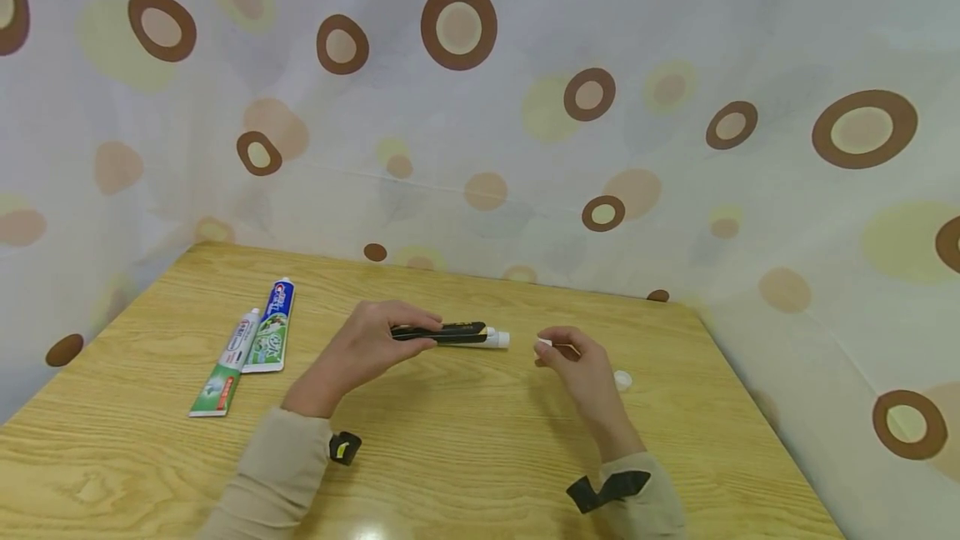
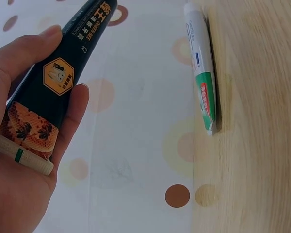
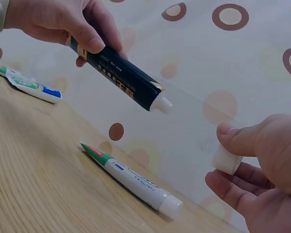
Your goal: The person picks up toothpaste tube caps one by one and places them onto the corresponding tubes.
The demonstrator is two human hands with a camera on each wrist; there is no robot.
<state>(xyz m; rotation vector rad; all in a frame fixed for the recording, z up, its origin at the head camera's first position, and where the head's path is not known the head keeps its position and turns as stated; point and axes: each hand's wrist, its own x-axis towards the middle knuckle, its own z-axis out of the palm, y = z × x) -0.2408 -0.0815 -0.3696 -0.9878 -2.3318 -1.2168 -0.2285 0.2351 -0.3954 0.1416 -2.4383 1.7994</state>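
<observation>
A black toothpaste tube (image 1: 450, 332) is gripped by my left hand (image 1: 363, 348), its bare white nozzle facing right; in the left wrist view the tube (image 2: 58, 77) lies between thumb and fingers of the left hand (image 2: 24, 97). Between thumb and fingers my right hand (image 1: 588, 382) pinches a white cap (image 3: 226, 159), apart from the nozzle (image 3: 162, 104). Below and behind the black tube, a white and green tube (image 3: 136, 182) with its white cap on lies on the table, mostly hidden in the head view.
At the left of the wooden table (image 1: 450, 457) a white and green tube (image 1: 227, 367) leans against or overlaps a blue and green Crest tube (image 1: 272, 327). A loose white cap (image 1: 622, 380) lies beside my right wrist. Patterned sheeting (image 1: 480, 132) stands behind the table.
</observation>
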